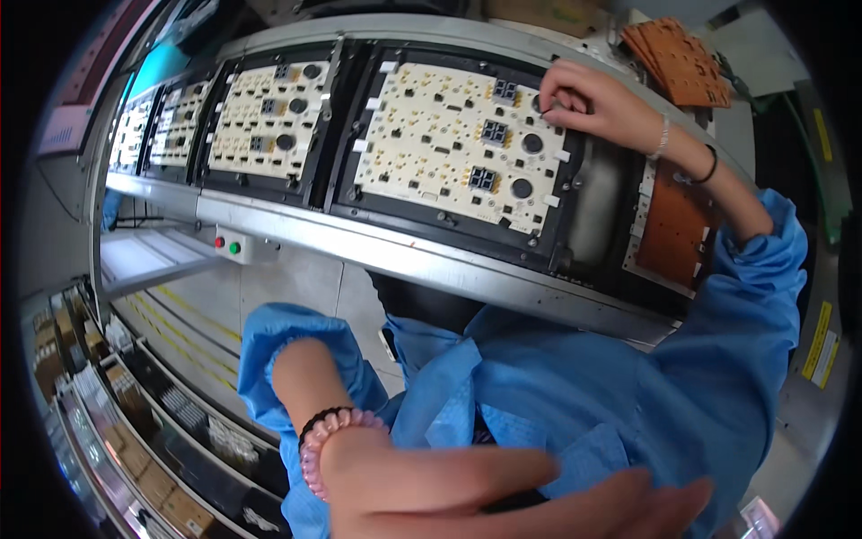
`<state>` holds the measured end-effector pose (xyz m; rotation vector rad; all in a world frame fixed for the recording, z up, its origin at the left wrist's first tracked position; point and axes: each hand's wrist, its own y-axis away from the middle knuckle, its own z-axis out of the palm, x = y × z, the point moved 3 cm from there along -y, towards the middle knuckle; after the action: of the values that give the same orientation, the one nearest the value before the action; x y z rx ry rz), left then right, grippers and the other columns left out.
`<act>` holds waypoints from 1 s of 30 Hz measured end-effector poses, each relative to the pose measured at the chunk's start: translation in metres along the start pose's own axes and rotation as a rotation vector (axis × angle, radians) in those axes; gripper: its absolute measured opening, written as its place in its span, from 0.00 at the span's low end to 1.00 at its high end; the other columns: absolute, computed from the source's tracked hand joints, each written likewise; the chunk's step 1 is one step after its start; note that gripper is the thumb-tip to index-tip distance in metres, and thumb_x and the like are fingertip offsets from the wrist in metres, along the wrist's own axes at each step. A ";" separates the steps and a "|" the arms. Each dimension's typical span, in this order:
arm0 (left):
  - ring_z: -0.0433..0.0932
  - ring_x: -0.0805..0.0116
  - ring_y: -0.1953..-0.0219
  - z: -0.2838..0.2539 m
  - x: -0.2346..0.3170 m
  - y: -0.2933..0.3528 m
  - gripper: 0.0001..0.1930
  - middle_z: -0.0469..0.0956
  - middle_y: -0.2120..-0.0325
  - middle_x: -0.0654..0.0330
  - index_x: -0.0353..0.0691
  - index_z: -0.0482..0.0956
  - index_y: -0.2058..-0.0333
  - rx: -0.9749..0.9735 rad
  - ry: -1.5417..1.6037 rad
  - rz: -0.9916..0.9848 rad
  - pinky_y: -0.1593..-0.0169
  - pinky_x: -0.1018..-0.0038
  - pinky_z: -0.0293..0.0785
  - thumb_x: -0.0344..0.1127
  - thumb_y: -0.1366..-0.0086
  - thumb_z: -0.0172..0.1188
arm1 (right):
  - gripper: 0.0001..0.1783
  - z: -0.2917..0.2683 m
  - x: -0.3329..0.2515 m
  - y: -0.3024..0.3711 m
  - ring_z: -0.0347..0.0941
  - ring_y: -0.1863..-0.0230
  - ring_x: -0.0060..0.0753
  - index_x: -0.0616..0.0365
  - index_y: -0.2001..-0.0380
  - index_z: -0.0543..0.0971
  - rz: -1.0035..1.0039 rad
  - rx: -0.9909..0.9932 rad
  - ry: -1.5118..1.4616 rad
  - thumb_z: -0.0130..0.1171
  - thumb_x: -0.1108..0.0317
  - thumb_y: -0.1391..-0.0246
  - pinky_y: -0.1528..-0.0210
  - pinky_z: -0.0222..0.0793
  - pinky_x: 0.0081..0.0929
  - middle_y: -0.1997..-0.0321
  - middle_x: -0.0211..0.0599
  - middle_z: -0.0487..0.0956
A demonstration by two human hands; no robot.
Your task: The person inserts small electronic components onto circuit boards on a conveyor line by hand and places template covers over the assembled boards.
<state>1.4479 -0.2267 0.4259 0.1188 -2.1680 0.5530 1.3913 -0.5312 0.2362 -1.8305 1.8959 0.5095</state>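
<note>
My right hand (588,103) reaches over the far right corner of a cream circuit board panel (422,117), its fingers curled into a pinch. A dark bit shows at the fingertips, but what they grip is mostly hidden. Beside them on the panel are black round parts (532,143) and square black four-part blocks (494,133). The panel lies in a black carrier frame (359,202). Low in the view, close to me, my left hand (467,490) is blurred, its fingers stretched out with nothing seen in them. A pink coil bracelet (312,454) circles that wrist.
More populated panels (269,121) sit along the metal conveyor rail (359,238) to the left. A button box (233,244) hangs under it. Orange-brown boards (673,63) are stacked at the far right; another brown board (673,225) lies below my right forearm. Part-filled shelves (162,422) stand lower left.
</note>
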 end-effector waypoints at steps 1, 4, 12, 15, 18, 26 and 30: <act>0.72 0.79 0.75 -0.001 0.007 -0.001 0.08 0.79 0.70 0.73 0.52 0.89 0.65 -0.004 0.001 0.010 0.71 0.82 0.65 0.37 0.44 0.65 | 0.08 0.002 0.003 -0.003 0.71 0.68 0.18 0.53 0.63 0.75 0.004 0.008 0.005 0.62 0.65 0.41 0.67 0.66 0.22 0.68 0.26 0.70; 0.70 0.82 0.76 -0.003 0.015 -0.007 0.07 0.79 0.71 0.75 0.56 0.89 0.69 0.067 -0.002 -0.091 0.72 0.83 0.62 0.39 0.47 0.66 | 0.06 0.001 -0.006 -0.007 0.71 0.64 0.35 0.49 0.65 0.74 -0.313 0.082 0.394 0.59 0.62 0.41 0.64 0.69 0.32 0.67 0.32 0.69; 0.75 0.78 0.74 0.017 0.000 0.014 0.08 0.83 0.65 0.65 0.42 0.84 0.76 0.291 0.312 -0.118 0.73 0.82 0.70 0.37 0.45 0.62 | 0.06 0.000 -0.002 -0.013 0.71 0.63 0.37 0.50 0.66 0.74 -0.384 0.034 0.364 0.61 0.64 0.44 0.63 0.68 0.34 0.68 0.33 0.68; 0.81 0.73 0.68 0.008 -0.028 0.008 0.06 0.84 0.60 0.60 0.36 0.84 0.69 -0.451 0.633 -0.021 0.69 0.84 0.76 0.30 0.35 0.60 | 0.06 0.000 -0.003 -0.014 0.71 0.64 0.36 0.50 0.67 0.74 -0.422 0.034 0.435 0.60 0.64 0.44 0.64 0.69 0.33 0.68 0.32 0.67; 0.78 0.70 0.69 0.019 -0.025 -0.014 0.06 0.81 0.63 0.64 0.40 0.80 0.72 -0.592 0.803 0.218 0.71 0.78 0.73 0.36 0.43 0.60 | 0.06 -0.005 -0.015 -0.020 0.71 0.61 0.37 0.50 0.66 0.73 -0.453 -0.004 0.526 0.60 0.67 0.46 0.62 0.69 0.34 0.68 0.34 0.68; 0.74 0.65 0.65 0.045 -0.037 -0.016 0.07 0.72 0.70 0.65 0.41 0.75 0.70 -0.380 0.958 0.687 0.68 0.70 0.74 0.38 0.40 0.57 | 0.08 -0.004 -0.013 -0.013 0.72 0.63 0.38 0.51 0.66 0.73 -0.436 -0.028 0.603 0.61 0.69 0.49 0.64 0.70 0.35 0.68 0.33 0.68; 0.76 0.59 0.64 0.028 -0.042 0.001 0.18 0.76 0.62 0.50 0.27 0.76 0.53 -0.485 0.804 0.520 0.62 0.68 0.72 0.36 0.36 0.53 | 0.13 -0.006 -0.013 -0.021 0.71 0.72 0.30 0.52 0.58 0.75 -0.063 -0.079 0.277 0.64 0.64 0.45 0.67 0.68 0.32 0.75 0.32 0.67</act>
<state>1.4531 -0.2426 0.3783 -0.8141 -1.4571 0.2621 1.4118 -0.5247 0.2496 -2.0964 2.0105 0.3275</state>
